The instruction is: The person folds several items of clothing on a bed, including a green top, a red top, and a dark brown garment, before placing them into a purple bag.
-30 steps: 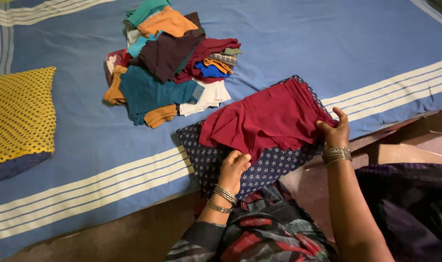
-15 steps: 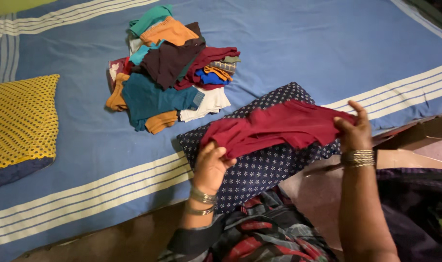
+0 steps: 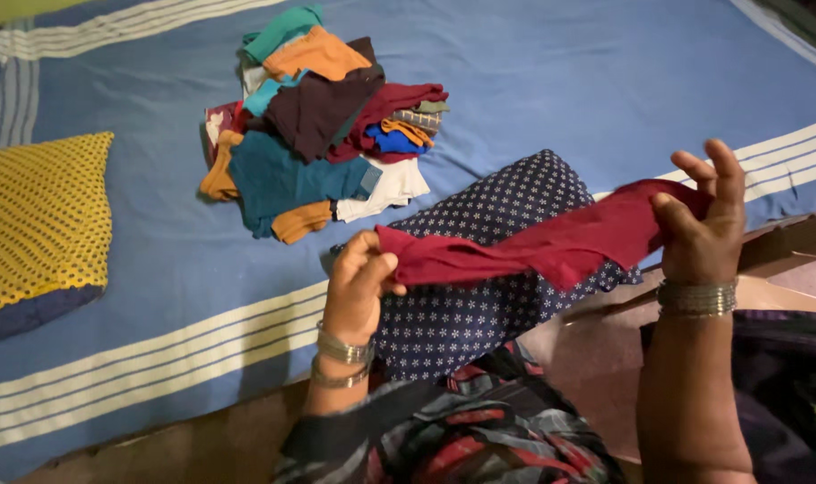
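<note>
A maroon garment [image 3: 533, 244] hangs stretched in the air between my two hands, above a folded navy cloth with small white flowers [image 3: 479, 296] lying at the bed's near edge. My left hand [image 3: 358, 278] grips the garment's left end. My right hand [image 3: 705, 222] pinches its right end, held higher, with two fingers raised. Both wrists wear metal bangles.
A heap of mixed clothes [image 3: 323, 116] in teal, orange, brown, maroon and white lies farther back on the blue striped bedsheet [image 3: 551, 81]. A yellow dotted pillow [image 3: 36, 220] sits at the left. A cardboard box [image 3: 784, 282] is at the right, by the bed.
The maroon garment was lying spread on the navy cloth; both hands have lifted it off and pulled it taut, the right hand rising higher.
</note>
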